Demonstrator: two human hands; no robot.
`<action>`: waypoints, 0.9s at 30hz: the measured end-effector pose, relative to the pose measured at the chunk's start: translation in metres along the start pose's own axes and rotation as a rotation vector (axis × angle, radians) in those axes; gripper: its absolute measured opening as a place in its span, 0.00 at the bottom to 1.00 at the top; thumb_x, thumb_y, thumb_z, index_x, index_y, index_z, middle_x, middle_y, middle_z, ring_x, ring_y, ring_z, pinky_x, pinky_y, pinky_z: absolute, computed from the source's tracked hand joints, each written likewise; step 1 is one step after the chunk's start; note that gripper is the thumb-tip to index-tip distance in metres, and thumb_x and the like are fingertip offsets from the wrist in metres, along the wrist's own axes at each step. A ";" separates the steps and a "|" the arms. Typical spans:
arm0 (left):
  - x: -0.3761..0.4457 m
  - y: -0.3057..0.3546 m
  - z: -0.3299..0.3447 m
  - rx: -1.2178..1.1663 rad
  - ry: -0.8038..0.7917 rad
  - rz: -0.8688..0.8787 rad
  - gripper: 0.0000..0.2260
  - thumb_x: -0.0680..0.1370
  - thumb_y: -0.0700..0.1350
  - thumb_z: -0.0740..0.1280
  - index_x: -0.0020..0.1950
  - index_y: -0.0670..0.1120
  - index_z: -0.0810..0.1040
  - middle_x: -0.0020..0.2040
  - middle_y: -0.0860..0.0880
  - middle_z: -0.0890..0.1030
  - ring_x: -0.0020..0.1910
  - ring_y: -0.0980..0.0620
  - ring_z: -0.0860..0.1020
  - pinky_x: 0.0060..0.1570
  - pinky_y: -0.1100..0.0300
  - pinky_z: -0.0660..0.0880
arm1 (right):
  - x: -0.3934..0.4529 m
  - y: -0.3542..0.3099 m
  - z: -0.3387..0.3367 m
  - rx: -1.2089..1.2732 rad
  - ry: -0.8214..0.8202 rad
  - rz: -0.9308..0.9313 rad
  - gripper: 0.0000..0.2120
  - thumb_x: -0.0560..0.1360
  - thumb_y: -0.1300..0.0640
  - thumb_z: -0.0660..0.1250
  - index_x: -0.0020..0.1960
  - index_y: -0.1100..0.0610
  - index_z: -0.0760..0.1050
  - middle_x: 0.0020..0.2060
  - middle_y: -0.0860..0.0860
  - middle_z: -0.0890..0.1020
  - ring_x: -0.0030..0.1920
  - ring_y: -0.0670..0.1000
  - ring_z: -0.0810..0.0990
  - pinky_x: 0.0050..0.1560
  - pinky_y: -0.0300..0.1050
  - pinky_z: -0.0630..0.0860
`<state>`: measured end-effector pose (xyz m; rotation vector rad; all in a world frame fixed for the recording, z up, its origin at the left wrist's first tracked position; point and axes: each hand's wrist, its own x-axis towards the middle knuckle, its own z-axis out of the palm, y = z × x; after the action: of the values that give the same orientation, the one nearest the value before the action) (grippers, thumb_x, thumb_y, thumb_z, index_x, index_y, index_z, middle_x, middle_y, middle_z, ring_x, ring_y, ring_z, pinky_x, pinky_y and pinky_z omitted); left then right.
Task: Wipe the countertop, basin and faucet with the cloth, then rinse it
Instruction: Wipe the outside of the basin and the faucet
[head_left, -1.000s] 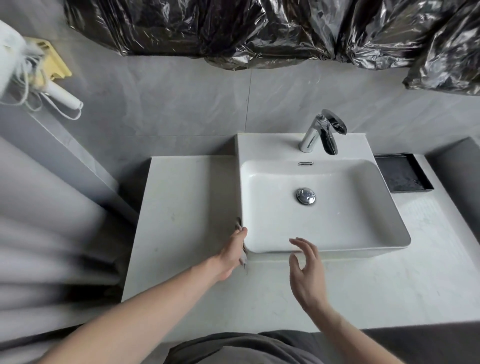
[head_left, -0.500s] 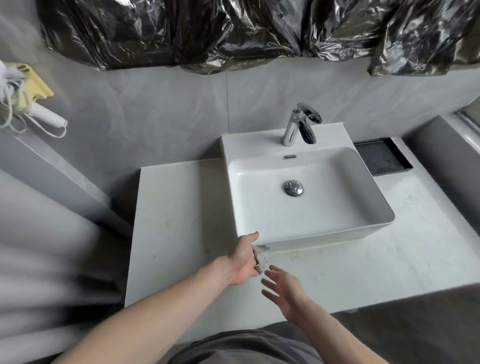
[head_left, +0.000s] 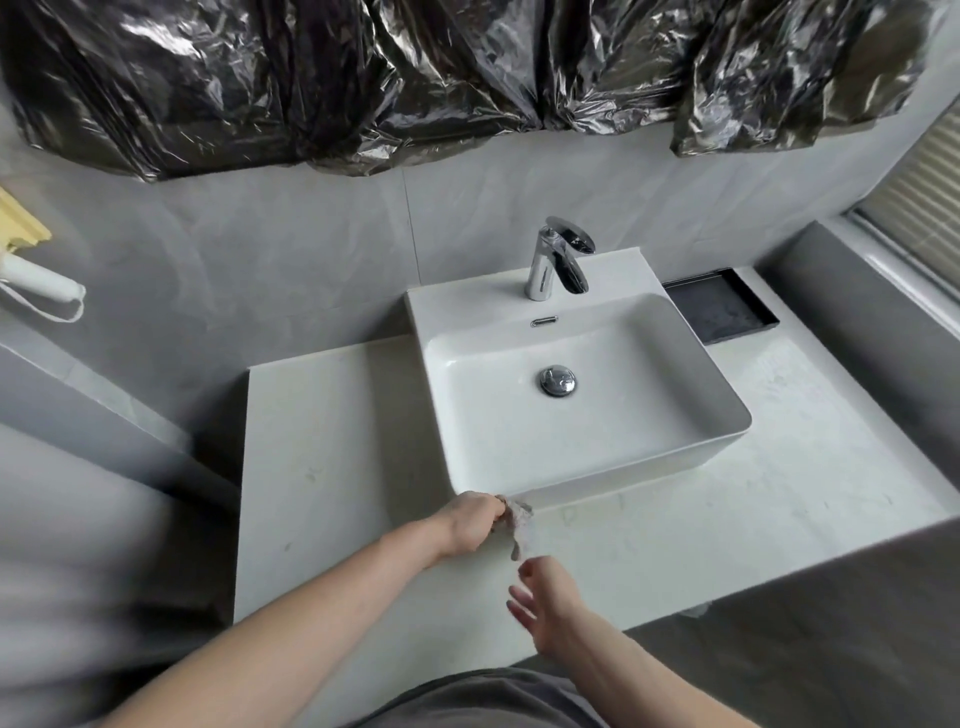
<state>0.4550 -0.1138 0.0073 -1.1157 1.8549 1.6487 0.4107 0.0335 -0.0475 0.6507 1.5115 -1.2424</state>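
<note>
Gripping the cloth (head_left: 521, 525) bunched in the left hand (head_left: 470, 522) at the basin's (head_left: 587, 457) front corner, spread it flat with the open, empty right hand (head_left: 545, 603) before wiping the surface (head_left: 332, 467).

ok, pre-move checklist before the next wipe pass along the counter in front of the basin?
1. Cloth gripped: ok, bunched in the left hand, tail hanging loose.
2. Right hand free: ok, open, just below the cloth tail, holding nothing.
3. Countertop path clear: ok, nothing lying in front of the basin.
4. Faucet off: ok, no water stream visible.
5. Black tray out of the way: ok, at the back right.
6. Cloth damp enough: cannot tell.
</note>
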 end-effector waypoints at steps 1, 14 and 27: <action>0.001 0.000 0.000 0.055 0.001 0.018 0.15 0.74 0.48 0.57 0.49 0.43 0.81 0.55 0.41 0.82 0.63 0.41 0.78 0.56 0.53 0.73 | -0.002 0.006 0.002 -0.010 -0.063 0.023 0.09 0.82 0.63 0.60 0.57 0.60 0.77 0.62 0.57 0.79 0.57 0.56 0.81 0.43 0.46 0.79; -0.015 -0.013 -0.009 0.397 0.081 0.172 0.22 0.76 0.41 0.56 0.66 0.55 0.78 0.60 0.55 0.82 0.62 0.54 0.76 0.62 0.61 0.71 | 0.040 -0.019 0.040 0.258 -0.074 -0.323 0.27 0.86 0.61 0.58 0.82 0.52 0.56 0.75 0.55 0.72 0.64 0.56 0.81 0.68 0.51 0.76; 0.000 -0.021 -0.047 0.146 0.494 0.094 0.14 0.76 0.46 0.67 0.61 0.53 0.78 0.57 0.56 0.82 0.60 0.52 0.79 0.58 0.59 0.73 | 0.082 -0.068 0.023 0.372 0.143 -0.370 0.26 0.81 0.49 0.50 0.77 0.33 0.57 0.76 0.43 0.68 0.65 0.53 0.76 0.60 0.50 0.73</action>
<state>0.4805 -0.1582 0.0040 -1.4890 2.3169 1.3360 0.3329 -0.0258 -0.0970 0.7324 1.5790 -1.8204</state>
